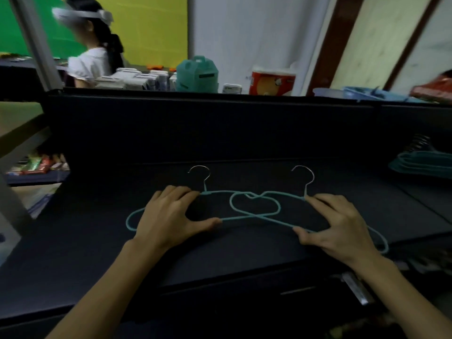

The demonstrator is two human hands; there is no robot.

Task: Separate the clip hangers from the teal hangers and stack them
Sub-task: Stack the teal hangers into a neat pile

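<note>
The left hand [168, 214] pinched one teal hanger [137, 216] between thumb and fingers. The right hand [342, 226] pinched the other hanger [274, 220] likewise, their inner ends crossing between the hands on the dark table [73, 253].

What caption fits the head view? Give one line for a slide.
Left hand and right hand each hold a teal hanger on the dark table, overlapping.

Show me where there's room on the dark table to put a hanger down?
Bare table lies left of the left hand, and behind the two hooks up to the dark back wall. The middle is crowded: two teal hangers overlap between both hands. The far right holds a hanger stack.
</note>
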